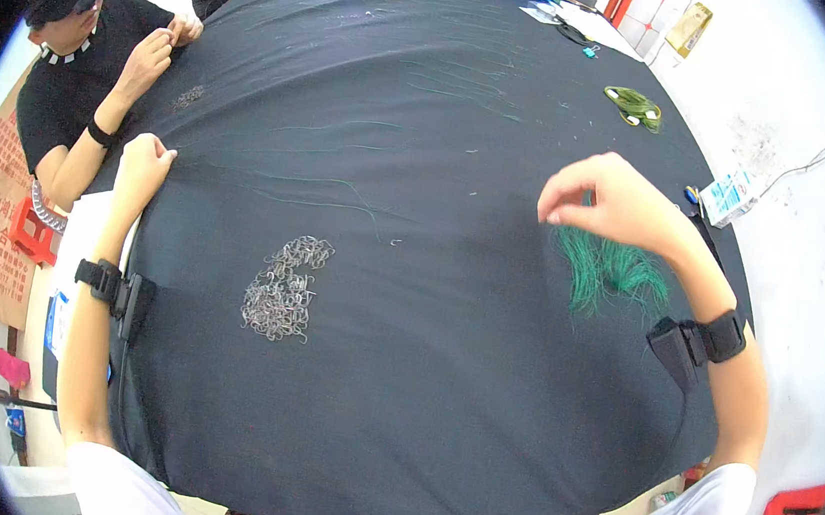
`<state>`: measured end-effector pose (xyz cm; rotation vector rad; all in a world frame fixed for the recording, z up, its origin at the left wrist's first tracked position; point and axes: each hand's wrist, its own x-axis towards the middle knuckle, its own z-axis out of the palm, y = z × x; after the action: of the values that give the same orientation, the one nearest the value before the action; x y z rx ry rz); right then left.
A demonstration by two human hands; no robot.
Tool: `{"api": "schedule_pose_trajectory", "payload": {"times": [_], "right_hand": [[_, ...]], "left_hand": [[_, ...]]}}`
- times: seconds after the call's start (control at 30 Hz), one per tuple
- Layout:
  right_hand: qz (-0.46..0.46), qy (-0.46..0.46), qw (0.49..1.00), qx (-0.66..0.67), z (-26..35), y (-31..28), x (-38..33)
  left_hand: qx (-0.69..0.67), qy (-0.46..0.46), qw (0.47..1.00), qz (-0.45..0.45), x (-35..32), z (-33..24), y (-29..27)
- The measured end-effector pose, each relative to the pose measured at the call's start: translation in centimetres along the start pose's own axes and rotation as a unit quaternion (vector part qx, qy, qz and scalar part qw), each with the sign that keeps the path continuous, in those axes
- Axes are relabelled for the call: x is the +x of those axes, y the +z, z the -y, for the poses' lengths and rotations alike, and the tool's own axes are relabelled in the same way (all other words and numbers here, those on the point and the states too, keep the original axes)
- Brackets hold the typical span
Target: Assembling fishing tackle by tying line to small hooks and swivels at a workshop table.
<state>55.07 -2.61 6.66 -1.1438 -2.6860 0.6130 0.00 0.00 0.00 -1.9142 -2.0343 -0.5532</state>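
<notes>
Two bare hands work well apart over a black-draped worktop, with green strands and metal hooks between and beneath them. The left hand is at the left edge, thumb and fingertips pressed together; whether a thread is caught there cannot be told. The right hand hovers toward the right edge, thumb and fingers curved toward each other, above a loose green bundle; any strand in that grip is too fine to make out.

Fine loose strands trail across the cloth inward from the left edge. A heap of hooks lies nearer the near-left corner, and a single hook sits apart toward the middle.

Handling this thin material well probably means pinching one strand near its end and drawing it out level and slowly, so that neighbours in the bundle do not follow. Hooks look likely to snag one another; taking one by its bend from the heap's rim seems safest. The wrist straps are worth watching too: the dark device on the right wrist, close to the bundle, could drag strands loose.
</notes>
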Motion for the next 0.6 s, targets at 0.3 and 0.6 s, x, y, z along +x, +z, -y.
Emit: {"api": "schedule_pose_trajectory", "payload": {"times": [0.3,0.6], "right_hand": [[0.049,-0.033,0.998,0.008,2.7,1.0,-7.3],[0.012,-0.052,0.998,-0.027,2.4,3.7,-8.2]], "left_hand": [[-0.11,0.062,0.992,0.003,-3.3,-3.9,-2.4],[-0.235,0.061,0.967,0.077,-7.0,-14.8,-6.8]]}}
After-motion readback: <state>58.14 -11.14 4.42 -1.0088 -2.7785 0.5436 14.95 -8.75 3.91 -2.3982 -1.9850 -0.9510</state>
